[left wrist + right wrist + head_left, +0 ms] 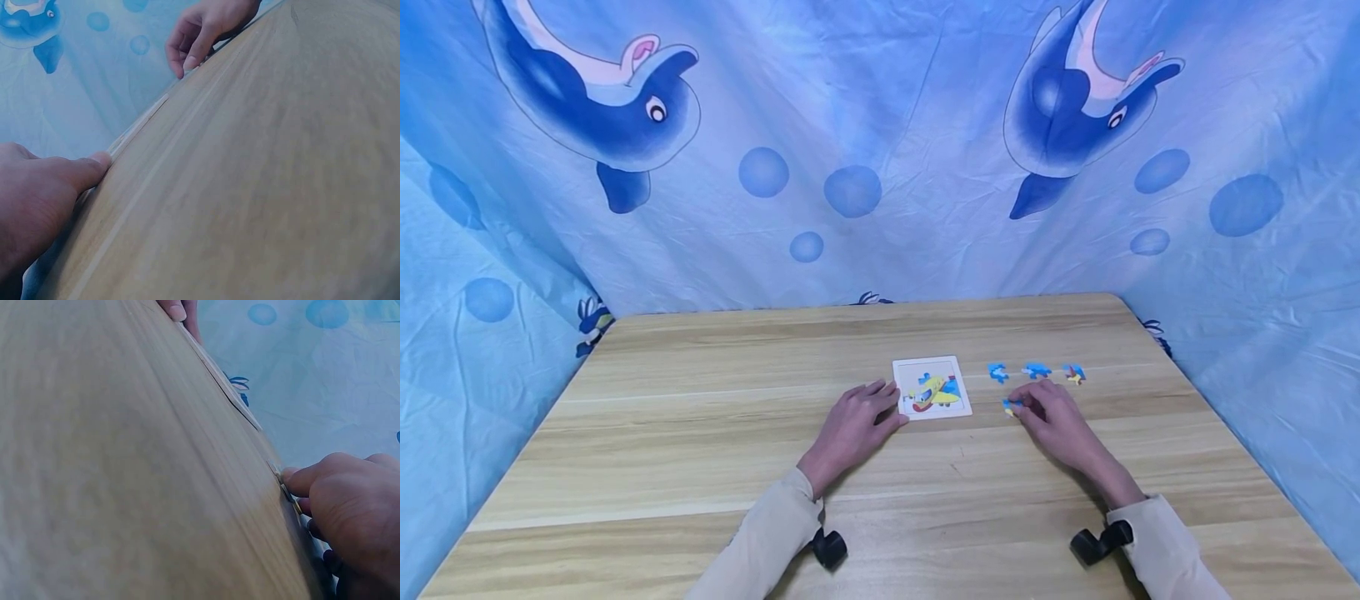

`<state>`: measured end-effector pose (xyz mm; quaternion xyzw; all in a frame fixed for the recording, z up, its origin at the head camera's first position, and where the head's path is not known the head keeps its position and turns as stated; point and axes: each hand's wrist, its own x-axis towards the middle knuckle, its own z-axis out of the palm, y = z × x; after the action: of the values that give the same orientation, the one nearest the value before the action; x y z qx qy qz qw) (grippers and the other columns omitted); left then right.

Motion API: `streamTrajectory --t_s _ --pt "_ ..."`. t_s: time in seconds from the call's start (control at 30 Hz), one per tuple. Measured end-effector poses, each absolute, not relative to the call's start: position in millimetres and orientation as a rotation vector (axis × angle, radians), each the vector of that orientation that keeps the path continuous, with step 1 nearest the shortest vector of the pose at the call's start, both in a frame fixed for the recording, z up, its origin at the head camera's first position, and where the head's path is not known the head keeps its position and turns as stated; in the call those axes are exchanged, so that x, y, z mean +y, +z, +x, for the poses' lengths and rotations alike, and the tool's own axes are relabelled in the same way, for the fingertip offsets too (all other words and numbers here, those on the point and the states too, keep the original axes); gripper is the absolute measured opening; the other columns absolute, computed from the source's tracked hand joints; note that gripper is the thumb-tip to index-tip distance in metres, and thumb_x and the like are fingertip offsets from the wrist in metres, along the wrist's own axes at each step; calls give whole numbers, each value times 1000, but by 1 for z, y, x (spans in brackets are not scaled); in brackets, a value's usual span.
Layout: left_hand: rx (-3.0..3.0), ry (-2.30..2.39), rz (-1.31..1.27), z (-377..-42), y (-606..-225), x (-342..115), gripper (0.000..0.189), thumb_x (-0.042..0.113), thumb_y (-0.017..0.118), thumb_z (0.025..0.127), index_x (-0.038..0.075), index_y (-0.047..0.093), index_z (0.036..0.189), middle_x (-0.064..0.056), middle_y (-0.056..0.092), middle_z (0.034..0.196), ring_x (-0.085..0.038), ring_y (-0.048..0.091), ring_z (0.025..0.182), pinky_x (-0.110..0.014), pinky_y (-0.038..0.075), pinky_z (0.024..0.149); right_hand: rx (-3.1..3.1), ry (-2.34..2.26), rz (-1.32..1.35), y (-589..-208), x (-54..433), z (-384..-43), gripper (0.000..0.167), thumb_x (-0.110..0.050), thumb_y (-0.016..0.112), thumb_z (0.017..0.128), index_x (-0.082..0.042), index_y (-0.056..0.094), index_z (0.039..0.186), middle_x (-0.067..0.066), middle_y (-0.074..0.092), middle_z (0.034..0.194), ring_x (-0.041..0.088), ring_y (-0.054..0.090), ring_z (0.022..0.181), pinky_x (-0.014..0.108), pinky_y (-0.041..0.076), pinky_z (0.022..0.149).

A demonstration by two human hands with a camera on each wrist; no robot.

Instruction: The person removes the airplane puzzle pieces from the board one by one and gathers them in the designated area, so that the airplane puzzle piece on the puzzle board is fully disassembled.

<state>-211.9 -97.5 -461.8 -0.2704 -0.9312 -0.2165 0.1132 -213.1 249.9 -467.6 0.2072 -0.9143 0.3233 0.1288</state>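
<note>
A square puzzle board [933, 412] with a white rim lies flat on the table, a partly filled picture of a yellow airplane in it. At its left side my left hand [856, 425] rests, thumb by the near corner and fingers along the edge. To the right of the board, my right hand [1060, 422] pinches a blue and yellow puzzle piece [1010, 408] between thumb and fingers, close to the tabletop. In the right wrist view the piece [289, 492] shows edge-on, tilted. Beyond that hand lie loose puzzle pieces: a blue one [997, 372], another blue one [1037, 371] and a multicoloured one [1074, 373].
The wood-grain table [700, 450] stretches wide on both sides. Behind it hangs a blue curtain [880, 100] with dolphins, which also runs along the left and right. Black wrist devices [830, 550] sit at both sleeves, low over the table.
</note>
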Motion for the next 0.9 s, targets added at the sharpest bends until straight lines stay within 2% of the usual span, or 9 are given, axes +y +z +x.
streamTrajectory --t_s 0.3,0.57,0.9 --pt "-2728 -640 -791 -212 -462 -97 48 38 69 100 3 70 133 -11 64 140 -33 55 135 -51 44 112 -2666 1037 540 -465 248 -211 12 -7 66 101 -6 71 112 2 61 101 18 52 90 29 46 73" --pt "-2736 -637 -784 -211 -462 -98 49 39 69 100 4 69 134 -11 63 141 -32 55 136 -50 44 112 -2586 1102 582 -457 236 -215 12 -2 68 99 -4 70 111 0 59 93 16 54 83 26 49 69" --pt "-2744 -632 -784 -212 -461 -97 49 39 69 101 4 69 134 -10 63 141 -31 55 136 -51 44 112 -2601 1115 656 -448 204 -220 15 -8 67 101 -3 69 115 1 59 97 19 54 89 35 50 75"
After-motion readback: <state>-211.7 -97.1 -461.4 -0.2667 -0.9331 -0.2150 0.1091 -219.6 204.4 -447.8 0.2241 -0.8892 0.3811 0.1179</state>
